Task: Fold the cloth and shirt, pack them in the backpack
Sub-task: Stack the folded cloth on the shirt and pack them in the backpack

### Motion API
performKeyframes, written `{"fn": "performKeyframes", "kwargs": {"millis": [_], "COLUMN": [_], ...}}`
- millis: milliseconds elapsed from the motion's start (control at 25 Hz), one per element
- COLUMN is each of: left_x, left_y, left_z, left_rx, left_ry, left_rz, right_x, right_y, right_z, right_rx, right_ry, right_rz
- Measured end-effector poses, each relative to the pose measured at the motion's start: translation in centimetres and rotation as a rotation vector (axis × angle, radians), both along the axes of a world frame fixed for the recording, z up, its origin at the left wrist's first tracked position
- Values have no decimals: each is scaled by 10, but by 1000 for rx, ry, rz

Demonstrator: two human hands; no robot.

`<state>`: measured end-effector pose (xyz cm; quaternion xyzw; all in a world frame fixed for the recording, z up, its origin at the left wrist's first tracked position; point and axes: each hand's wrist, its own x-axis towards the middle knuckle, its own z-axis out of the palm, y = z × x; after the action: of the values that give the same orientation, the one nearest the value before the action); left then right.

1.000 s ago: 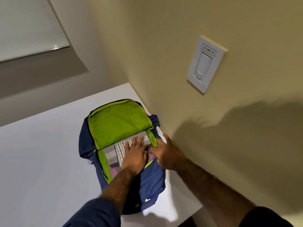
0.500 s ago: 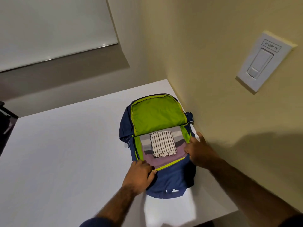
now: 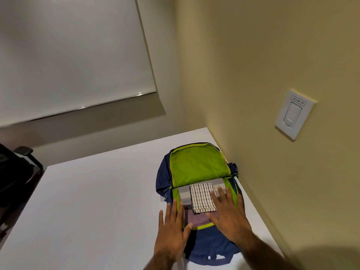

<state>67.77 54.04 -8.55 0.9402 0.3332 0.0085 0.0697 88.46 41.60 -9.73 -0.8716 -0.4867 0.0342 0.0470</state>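
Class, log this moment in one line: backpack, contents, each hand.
backpack: unzipped on table | contents: checked cloth on folded shirt | left hand: flat, at left rim | right hand: flat, over cloth's right edge

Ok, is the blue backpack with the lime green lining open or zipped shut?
Open: the blue backpack has its lime-lined flap folded back, exposing the folded checked cloth on the striped shirt.

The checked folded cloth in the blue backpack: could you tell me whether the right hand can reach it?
Probably yes: the right hand lies open at the edge of the checked folded cloth, with the green-lined flap folded back.
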Motion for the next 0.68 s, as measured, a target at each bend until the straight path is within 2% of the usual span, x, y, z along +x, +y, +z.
{"fn": "performKeyframes", "kwargs": {"millis": [80,160,360,480,680], "left_x": [-4,-12,-40,-65,-94], "left_y": [7,22,54,68,96], "left_z": [7,12,32,38,38], "left_rx": [35,126,32,37,5], "left_ry": [112,52,-76,-198,-185], "left_rz": [-25,-40,-18,-3,-12], "right_x": [-13,-23,-35,-53,-70], "right_y": [-1,-1,9,13,-9], "right_z": [3,4,26,34,56], "right_rx": [-4,-21,13,23,-67], "right_ry": [15,38,35,-24,-219], "right_rz": [-27,-76,-86,-38,-87]}}
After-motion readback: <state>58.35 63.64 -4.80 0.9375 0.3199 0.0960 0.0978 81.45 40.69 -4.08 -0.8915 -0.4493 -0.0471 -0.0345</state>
